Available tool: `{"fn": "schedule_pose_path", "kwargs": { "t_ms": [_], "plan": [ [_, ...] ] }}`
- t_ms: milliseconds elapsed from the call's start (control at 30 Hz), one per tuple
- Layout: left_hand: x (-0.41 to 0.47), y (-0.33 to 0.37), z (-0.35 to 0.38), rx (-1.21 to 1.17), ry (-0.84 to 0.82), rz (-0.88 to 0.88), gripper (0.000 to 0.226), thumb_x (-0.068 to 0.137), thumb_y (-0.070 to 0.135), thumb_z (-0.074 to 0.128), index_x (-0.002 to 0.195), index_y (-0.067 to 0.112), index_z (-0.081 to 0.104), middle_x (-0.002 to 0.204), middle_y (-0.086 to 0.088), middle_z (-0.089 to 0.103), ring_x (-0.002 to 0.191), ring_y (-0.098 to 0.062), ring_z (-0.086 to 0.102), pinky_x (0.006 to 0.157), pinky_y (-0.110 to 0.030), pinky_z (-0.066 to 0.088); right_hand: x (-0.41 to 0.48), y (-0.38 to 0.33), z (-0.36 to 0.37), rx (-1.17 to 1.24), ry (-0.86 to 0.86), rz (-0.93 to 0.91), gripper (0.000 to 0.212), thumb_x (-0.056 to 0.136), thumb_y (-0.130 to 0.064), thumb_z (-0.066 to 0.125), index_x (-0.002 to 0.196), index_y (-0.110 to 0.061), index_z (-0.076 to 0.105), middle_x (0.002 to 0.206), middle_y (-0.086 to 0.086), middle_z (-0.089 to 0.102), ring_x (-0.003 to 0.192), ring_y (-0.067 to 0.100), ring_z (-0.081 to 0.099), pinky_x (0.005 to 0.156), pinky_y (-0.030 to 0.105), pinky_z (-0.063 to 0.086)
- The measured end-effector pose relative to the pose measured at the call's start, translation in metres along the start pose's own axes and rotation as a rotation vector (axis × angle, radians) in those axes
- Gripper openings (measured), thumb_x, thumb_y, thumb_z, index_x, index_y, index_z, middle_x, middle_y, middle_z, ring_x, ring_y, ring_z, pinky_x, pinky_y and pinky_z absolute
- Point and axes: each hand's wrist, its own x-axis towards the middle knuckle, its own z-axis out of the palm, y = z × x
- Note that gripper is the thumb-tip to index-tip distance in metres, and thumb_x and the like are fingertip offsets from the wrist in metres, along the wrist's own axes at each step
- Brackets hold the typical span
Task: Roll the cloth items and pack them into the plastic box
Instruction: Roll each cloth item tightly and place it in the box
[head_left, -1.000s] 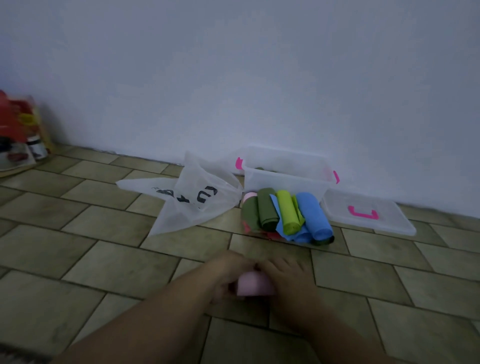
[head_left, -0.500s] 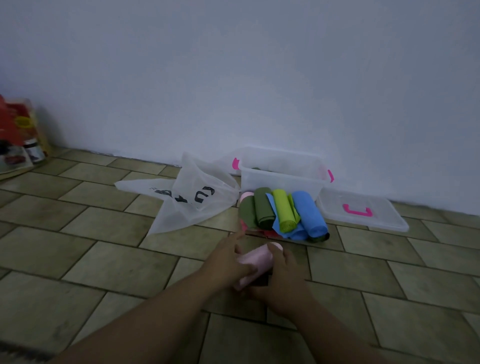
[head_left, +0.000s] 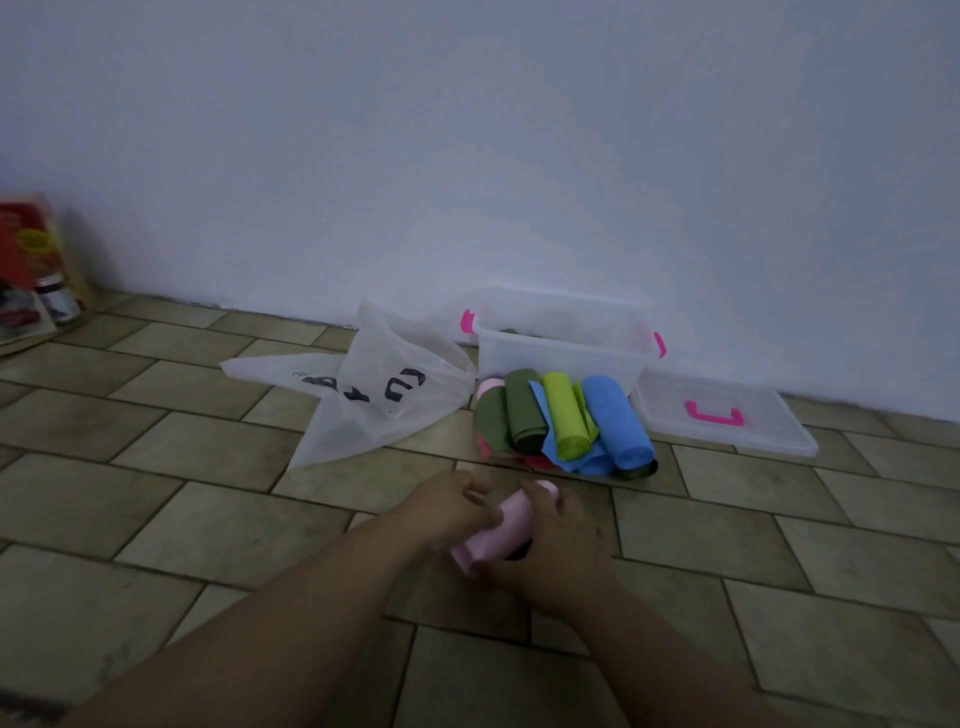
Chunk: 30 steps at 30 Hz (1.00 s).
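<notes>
In the head view, both hands were low in the middle of the picture, above a floor of greenish tiles (head_left: 218, 525). The left hand (head_left: 447, 512) and the right hand (head_left: 558, 553) held together one pink cloth roll (head_left: 498, 535). The roll was tilted, its far end higher and more to the right, its near end lower and to the left. The left hand's fingers were bent against the left side of the roll, and the right hand was wrapped around its right side, with the fingertips near the far end. So both grips were closed on this same roll.

Behind the hands, near the wall (head_left: 467, 156), a clear plastic box (head_left: 561, 358) with pink clips stood open. Something dark showed inside it, but I could not tell what. Just in front of the box lay a pile of rolled cloths (head_left: 561, 426) on the floor: dark green, light green and blue ones, with pink and red pieces partly under them. The pile touched the front of the box. To the right of the box, the lid (head_left: 727, 421) with a pink handle lay flat on the tiles. To the left of the pile, a crumpled white plastic bag (head_left: 374, 400) with black print lay on the floor.

At the far left edge stood some red packages and a jar (head_left: 57, 301), blurred
</notes>
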Motion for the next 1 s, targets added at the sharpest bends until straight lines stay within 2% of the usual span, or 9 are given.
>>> {"fn": "schedule_pose_path", "kwargs": {
  "t_ms": [133,200,333,467,567,700,767,867,1000],
  "plan": [
    [0.002,0.003,0.002,0.085,-0.099,-0.021,0.061,0.079,0.031,0.072,0.134,0.023,0.048,0.130,-0.001,0.056,0.107,-0.017,0.059,0.090,-0.036,0.053,0.005,-0.007,0.002,-0.067,-0.078,0.043,0.129,0.040,-0.086,0.046,0.149,-0.026,0.008,0.154,0.007,0.016,0.140,0.028,0.019,0.112,0.046,0.024],
    [0.004,0.003,0.005,0.106,-0.068,-0.005,0.046,0.082,0.031,0.068,0.125,0.022,0.057,0.124,-0.001,0.061,0.101,-0.016,0.061,0.088,-0.035,0.054,0.009,-0.012,0.003,-0.143,-0.157,0.038,0.121,0.049,-0.081,0.050,0.148,-0.024,0.012,0.151,0.007,0.020,0.138,0.029,0.023,0.111,0.044,0.026],
    [0.008,-0.001,0.007,0.091,0.009,-0.025,0.022,0.086,0.019,0.063,0.106,0.016,0.071,0.113,-0.003,0.068,0.100,-0.016,0.062,0.088,-0.030,0.051,-0.003,0.000,0.007,0.012,-0.017,0.053,0.123,0.043,-0.081,0.054,0.145,-0.032,0.006,0.147,0.006,0.018,0.134,0.029,0.026,0.110,0.044,0.028],
    [0.009,-0.001,0.002,-0.029,0.050,-0.094,0.020,0.086,0.005,0.055,0.100,0.007,0.069,0.095,-0.010,0.067,0.087,-0.027,0.062,0.064,-0.028,0.050,-0.011,0.012,0.009,0.024,-0.008,0.030,0.126,0.044,-0.086,0.056,0.146,-0.035,0.002,0.150,0.006,0.014,0.135,0.028,0.026,0.111,0.045,0.029],
    [0.007,-0.001,-0.003,-0.116,0.048,-0.143,0.019,0.088,0.005,0.050,0.100,0.009,0.064,0.075,-0.009,0.059,0.063,-0.018,0.051,0.048,-0.022,0.038,-0.016,0.019,0.009,0.017,0.003,0.008,0.123,0.042,-0.088,0.054,0.143,-0.038,0.005,0.150,0.004,0.017,0.132,0.026,0.030,0.110,0.046,0.030],
    [0.007,0.002,-0.003,-0.028,-0.041,-0.146,0.023,0.086,0.011,0.055,0.105,0.004,0.066,0.088,-0.016,0.063,0.067,-0.023,0.049,0.050,-0.024,0.036,-0.015,0.019,0.008,0.010,0.002,0.003,0.122,0.042,-0.087,0.055,0.143,-0.038,0.005,0.149,0.004,0.019,0.132,0.026,0.030,0.110,0.045,0.029],
    [0.009,0.005,-0.001,0.056,-0.084,-0.111,0.026,0.085,0.022,0.060,0.106,0.009,0.069,0.103,-0.012,0.069,0.076,-0.021,0.056,0.056,-0.024,0.042,-0.014,0.017,0.008,-0.001,0.005,0.000,0.122,0.043,-0.088,0.055,0.143,-0.038,0.006,0.150,0.004,0.019,0.133,0.026,0.030,0.111,0.045,0.027],
    [0.011,0.007,0.002,0.153,-0.126,-0.050,0.048,0.080,0.046,0.067,0.120,0.019,0.063,0.122,-0.001,0.062,0.101,-0.016,0.060,0.084,-0.028,0.051,-0.013,0.016,0.008,-0.012,0.011,0.003,0.126,0.041,-0.090,0.052,0.145,-0.035,0.006,0.152,0.004,0.017,0.135,0.026,0.028,0.112,0.046,0.025],
    [0.009,0.009,0.012,0.298,-0.112,-0.002,0.070,0.067,0.055,0.074,0.125,0.025,0.050,0.126,0.001,0.055,0.104,-0.015,0.055,0.081,-0.028,0.047,-0.011,0.015,0.006,-0.019,0.010,0.012,0.130,0.038,-0.090,0.051,0.146,-0.034,0.006,0.155,0.005,0.013,0.139,0.026,0.023,0.114,0.046,0.023]
  ]
}}
